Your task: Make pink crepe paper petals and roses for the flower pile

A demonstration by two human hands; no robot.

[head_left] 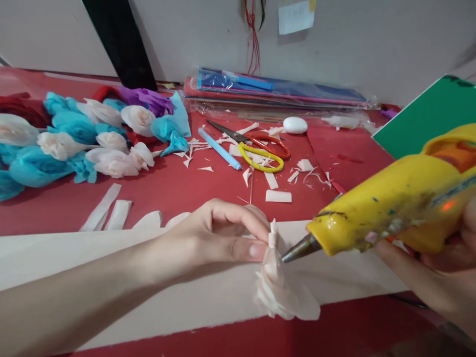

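My left hand pinches the narrow base of a pale pink paper flower, which hangs with its petals pointing down. In my right hand is a yellow hot glue gun, its orange light lit. The metal nozzle is at the flower's side, just below my left fingertips; whether it touches cannot be made out. Part of my right hand is cut off by the frame edge. Beneath the flower lies a long pale paper sheet.
Finished-looking paper flowers in blue, white and purple lie at left. Scissors, a blue pen, paper scraps and a white oval object lie behind my hands. Wrapped paper packs and a green board stand farther back.
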